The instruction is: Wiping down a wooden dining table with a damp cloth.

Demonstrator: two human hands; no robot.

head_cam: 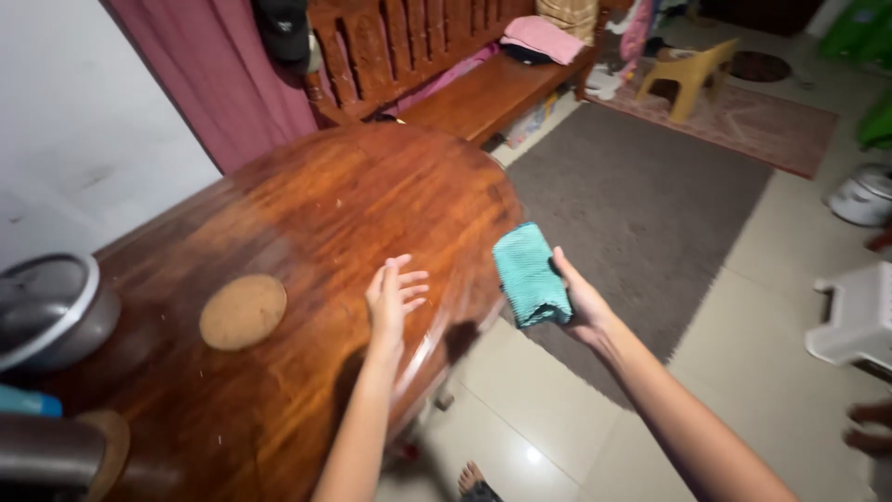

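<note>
Over glossy wooden table (307, 214), left hand (392, 299) open, right hand (581, 302) gripping teal cloth (530, 275)

- Folded cloth (530, 276): teal, finely ribbed knit.
- Table (307, 214): glossy reddish-brown wood with streaked grain.
- Round mat (242, 311): plain tan.
- Curtain (218, 74): dusty pink.
- Carpet (632, 200): grey.
- Small chair (689, 74): yellow.
- Floor tiles (771, 372): pale cream.

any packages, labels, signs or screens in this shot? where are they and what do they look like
No package, label, sign or screen shows clearly.
Possible box: under the wooden bench at the top, colourful, too blurred to tell.
The right hand holds only a folded teal cloth, with no label visible.
The left hand is open over the wooden table.
</note>
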